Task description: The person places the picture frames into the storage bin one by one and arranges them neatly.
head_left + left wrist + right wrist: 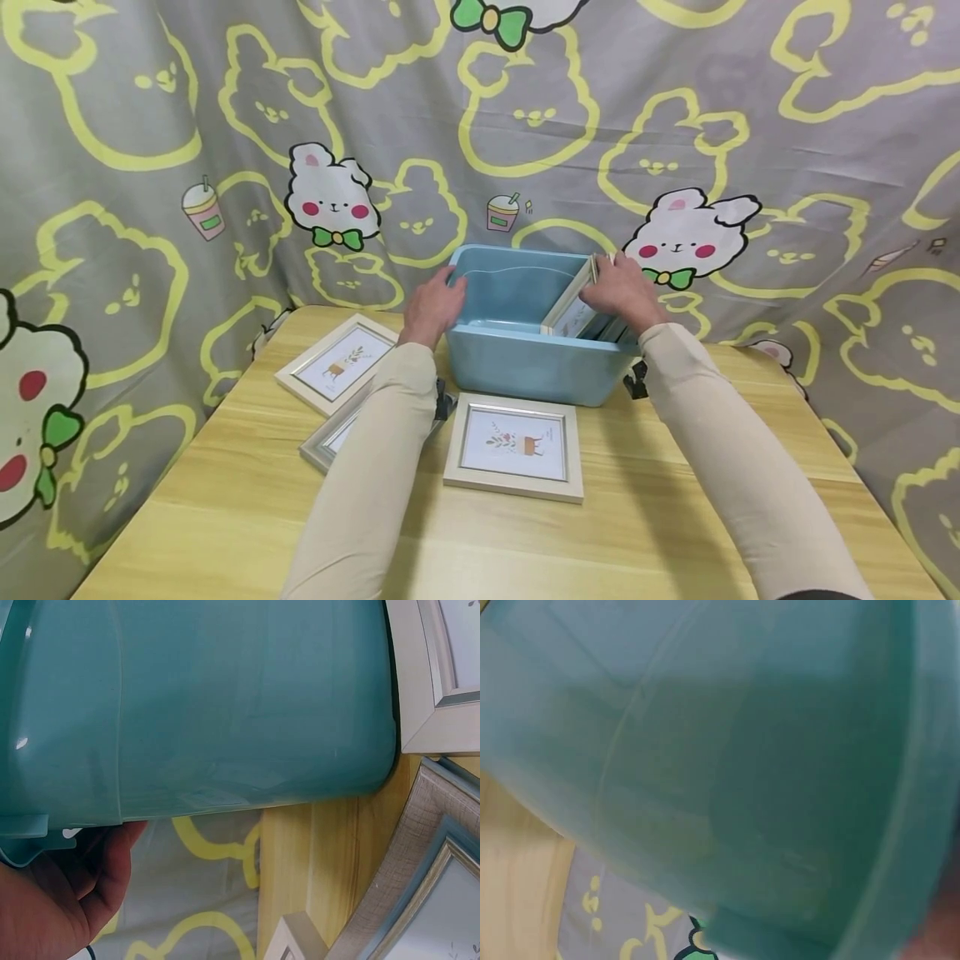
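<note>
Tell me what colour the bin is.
The bin is light blue; the head view shows it best.

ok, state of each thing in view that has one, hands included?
Blue bin: upright, open-topped
Leaning frame: tilted, inside bin
Front frame: flat, face up
Far-left frame: flat, face up
Grey frame: face up, partly hidden by left sleeve
Left hand: gripping bin's left end
Right hand: holding leaning frame

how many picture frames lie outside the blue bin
3: cream rectangular frame, back left; grey rectangular frame, partly behind the beige left sleeve; another cream frame, before the blue plastic bin. More may hide.
</note>
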Demonstrator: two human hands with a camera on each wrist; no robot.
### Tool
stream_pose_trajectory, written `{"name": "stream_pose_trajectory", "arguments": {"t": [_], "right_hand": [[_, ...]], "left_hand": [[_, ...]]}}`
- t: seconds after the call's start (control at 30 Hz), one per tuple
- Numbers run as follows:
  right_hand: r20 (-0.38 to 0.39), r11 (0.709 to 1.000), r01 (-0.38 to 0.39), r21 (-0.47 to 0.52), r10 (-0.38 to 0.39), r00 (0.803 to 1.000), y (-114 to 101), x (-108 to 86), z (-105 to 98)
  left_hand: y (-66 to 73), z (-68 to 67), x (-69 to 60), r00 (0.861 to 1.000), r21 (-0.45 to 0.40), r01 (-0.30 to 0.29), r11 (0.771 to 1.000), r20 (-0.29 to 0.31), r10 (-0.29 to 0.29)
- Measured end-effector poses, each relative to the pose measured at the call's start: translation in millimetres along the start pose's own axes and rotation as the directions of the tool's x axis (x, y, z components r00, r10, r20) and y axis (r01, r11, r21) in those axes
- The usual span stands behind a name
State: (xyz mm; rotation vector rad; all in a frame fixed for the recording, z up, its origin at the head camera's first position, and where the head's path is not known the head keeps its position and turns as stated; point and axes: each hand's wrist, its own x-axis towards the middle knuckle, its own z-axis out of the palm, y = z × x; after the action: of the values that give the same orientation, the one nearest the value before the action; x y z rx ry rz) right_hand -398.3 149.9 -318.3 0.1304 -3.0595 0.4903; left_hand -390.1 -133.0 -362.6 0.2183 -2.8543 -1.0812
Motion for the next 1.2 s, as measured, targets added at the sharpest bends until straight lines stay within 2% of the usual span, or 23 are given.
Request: {"name": "stream_pose_trajectory", "arguments": {"t": [0.17,0.33,0.6,0.93,1.2], "right_hand": [[0.023,0.994,-0.012,0.112,0.009,1.000,3,-7.0,-7],[-0.011,0.980,-0.029,0.195,0.032,0.999,8,-12.5,-13],[-0.062,0.988,0.027,0.150,-0.017,0.998,13,-22.9,-13],[-0.188,0.991,0.034,0.127,-0.010,0.982,9,-48.7,-5],[-0.169,0.996,0.082,-0.017,-0.084,0.982,8,-65.5,-2]], "left_hand": [[1.0,-0.5,-1.3,1.000,-0.009,-0.001,1.000,0.000,0.001],[0.6,-0.5,-1.8,1.000,-0.016,-0.001,1.000,0.010,0.001],[-2.2,0.9,-0.4,1.000,-0.023,0.003,1.000,0.010,-0.003],[-0.9,-1.6,-2.4,1.000,-0.025,0.007,1.000,0.025,-0.006],[2.0,-1.7,-3.0,1.000,-0.013,-0.003,1.000,0.026,0.004]]}}
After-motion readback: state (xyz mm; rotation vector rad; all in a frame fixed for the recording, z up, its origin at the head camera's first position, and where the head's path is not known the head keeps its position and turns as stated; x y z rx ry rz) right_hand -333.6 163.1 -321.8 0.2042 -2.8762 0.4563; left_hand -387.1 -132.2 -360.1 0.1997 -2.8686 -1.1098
